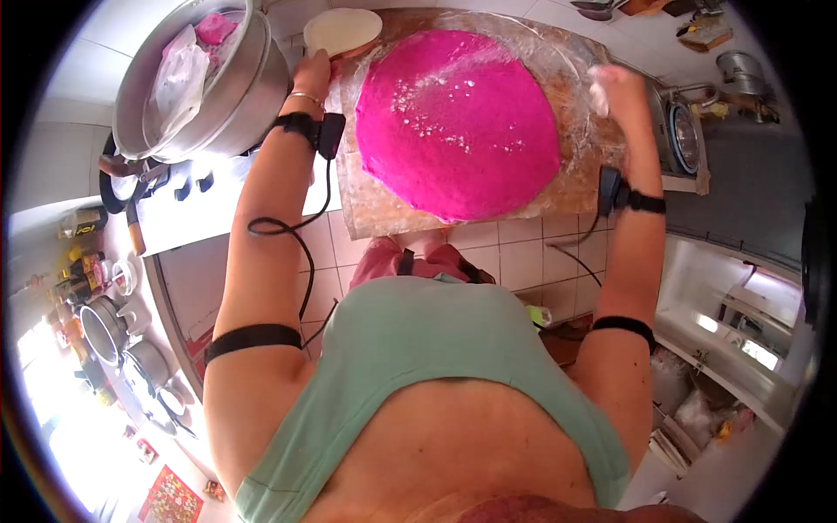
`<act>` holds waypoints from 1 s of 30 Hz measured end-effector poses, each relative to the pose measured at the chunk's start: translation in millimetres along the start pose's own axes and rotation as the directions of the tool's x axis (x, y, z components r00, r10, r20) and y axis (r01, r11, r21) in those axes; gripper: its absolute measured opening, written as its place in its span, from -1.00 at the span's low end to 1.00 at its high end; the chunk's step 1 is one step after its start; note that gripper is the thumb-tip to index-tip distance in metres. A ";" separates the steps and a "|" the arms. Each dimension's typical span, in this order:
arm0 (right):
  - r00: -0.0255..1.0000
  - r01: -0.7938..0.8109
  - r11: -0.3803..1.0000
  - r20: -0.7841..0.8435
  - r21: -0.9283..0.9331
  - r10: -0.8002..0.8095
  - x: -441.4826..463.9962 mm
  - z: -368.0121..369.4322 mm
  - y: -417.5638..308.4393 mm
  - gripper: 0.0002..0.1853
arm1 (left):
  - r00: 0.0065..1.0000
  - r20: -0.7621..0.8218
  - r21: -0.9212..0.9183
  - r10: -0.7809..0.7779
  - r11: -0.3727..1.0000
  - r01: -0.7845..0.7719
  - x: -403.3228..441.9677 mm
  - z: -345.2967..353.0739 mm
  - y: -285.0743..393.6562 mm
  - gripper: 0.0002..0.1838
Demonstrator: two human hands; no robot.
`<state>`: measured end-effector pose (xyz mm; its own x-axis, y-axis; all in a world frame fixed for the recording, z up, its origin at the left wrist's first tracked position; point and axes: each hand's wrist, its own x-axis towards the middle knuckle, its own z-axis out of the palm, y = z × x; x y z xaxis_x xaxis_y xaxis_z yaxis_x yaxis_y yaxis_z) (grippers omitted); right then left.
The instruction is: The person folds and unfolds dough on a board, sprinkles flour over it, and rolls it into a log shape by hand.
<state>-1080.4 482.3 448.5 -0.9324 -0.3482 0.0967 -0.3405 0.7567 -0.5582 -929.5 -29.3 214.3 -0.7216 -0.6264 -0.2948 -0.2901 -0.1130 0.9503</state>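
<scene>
A large round sheet of bright pink dough (458, 126), dusted with white powder, lies flat on a wooden board (375, 213) covered with clear plastic film. At the board's far left corner, my left hand (311, 77) is closed at the near rim of a round dish (343, 31) with a pale, flour-like surface; its fingertips are partly hidden. My right hand (621, 91) is apart from the dough, over the board's right edge. Its fingers are curled together, with white, flour-like stuff at them.
A big metal pot (261, 96) holding white cloth or paper and pink pieces stands left of the board. Pans (105, 327) and jars line the left side. A metal basin (684, 135) sits at the right. Cables hang from both wrist straps.
</scene>
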 end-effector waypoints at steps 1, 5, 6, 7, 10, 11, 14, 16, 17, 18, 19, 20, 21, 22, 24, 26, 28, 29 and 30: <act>0.938 -0.276 0.950 0.255 0.146 0.233 -16.1 5.0 3.1 -0.70 | 0.999 0.029 -0.107 -0.034 0.994 0.037 -0.8 4.6 5.8 -0.68; 0.889 -0.257 0.841 0.457 0.476 0.013 -66.8 57.4 -60.5 -0.74 | 0.994 0.085 -0.295 -0.073 0.951 0.096 20.8 19.0 -0.8 -0.68; 0.889 -0.268 0.839 0.457 0.474 0.026 -72.3 67.7 -71.8 -0.74 | 0.986 0.146 -0.142 -0.082 0.985 0.103 17.3 14.3 8.3 -0.68; 0.894 -0.135 0.855 0.433 0.500 -0.113 -77.9 76.5 -82.7 -0.73 | 0.983 0.156 -0.134 -0.093 0.984 0.114 18.7 17.2 8.6 -0.68; 0.828 -0.044 0.874 0.508 0.483 -0.239 -97.0 74.4 -85.2 -0.71 | 0.982 0.135 -0.294 -0.130 0.941 0.165 23.3 22.4 7.0 -0.71; 0.761 -0.070 0.894 0.603 0.443 -0.240 -104.1 71.6 -85.1 -0.71 | 0.981 0.138 -0.295 -0.138 0.940 0.173 23.4 23.6 3.9 -0.71; 0.776 -0.078 0.973 0.627 0.216 -0.077 -123.2 68.6 -41.7 -0.70 | 0.979 0.161 -0.247 -0.125 0.955 0.163 21.7 15.9 -6.7 -0.67; 0.815 0.017 0.995 0.575 0.102 -0.073 -131.7 79.8 -29.9 -0.71 | 0.979 0.193 -0.281 -0.061 0.953 0.115 3.4 10.7 -10.2 -0.56; 0.768 -0.163 0.982 0.637 0.096 0.065 -134.7 83.9 -30.4 -0.70 | 0.979 0.193 -0.279 -0.064 0.953 0.118 -5.6 5.7 -12.9 -0.56; 0.695 -0.338 0.938 0.693 0.076 0.194 -137.8 86.4 -33.1 -0.70 | 0.978 0.204 -0.267 -0.051 0.958 0.105 -16.7 1.2 -16.0 -0.49; 0.696 -0.339 0.938 0.691 0.077 0.195 -136.6 88.0 -50.6 -0.70 | 0.976 0.215 -0.256 -0.034 0.962 0.090 -27.2 -3.7 -18.2 -0.42; 0.677 -0.288 0.953 0.723 0.089 0.137 -132.1 90.6 -81.1 -0.72 | 0.985 0.170 -0.263 -0.019 0.963 0.064 -49.7 -6.6 -13.6 -0.34; 0.653 -0.236 0.966 0.753 0.105 0.078 -129.4 96.9 -103.3 -0.73 | 0.985 0.169 -0.261 -0.015 0.963 0.060 -68.3 -10.8 -13.2 -0.34; 0.729 -0.097 0.973 0.681 0.207 -0.072 -122.4 113.1 -105.6 -0.73 | 0.986 0.166 -0.249 -0.020 0.966 0.062 -84.7 -15.0 -13.3 -0.31; 0.835 0.138 0.912 0.450 0.387 -0.317 -95.7 144.9 -109.9 -0.73 | 0.987 0.161 -0.241 -0.014 0.969 0.053 -115.3 -25.1 -23.4 -0.31; 0.872 0.343 0.821 0.170 0.457 -0.459 -47.7 163.3 -106.8 -0.74 | 0.987 0.155 -0.245 -0.044 0.966 0.082 -146.8 -35.9 -32.9 -0.36; 0.929 0.265 0.821 0.092 0.505 -0.357 -13.3 144.6 -114.3 -0.80 | 0.983 0.166 -0.215 -0.072 0.971 0.108 -178.5 -48.6 -43.7 -0.34; 0.970 0.071 0.825 0.154 0.560 -0.187 -4.8 127.7 -127.1 -0.83 | 0.982 0.168 -0.202 -0.088 0.972 0.122 -195.1 -54.7 -48.7 -0.33; 0.975 0.042 0.837 0.161 0.545 -0.153 5.6 121.8 -129.3 -0.83 | 0.982 0.163 -0.173 -0.094 0.977 0.122 -208.8 -60.9 -56.1 -0.34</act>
<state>-1026.8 315.1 420.9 -0.8375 -0.5444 0.0472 -0.2577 0.3173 -0.9127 -724.3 60.9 228.7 -0.7843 -0.4785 -0.3948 -0.2629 -0.3202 0.9102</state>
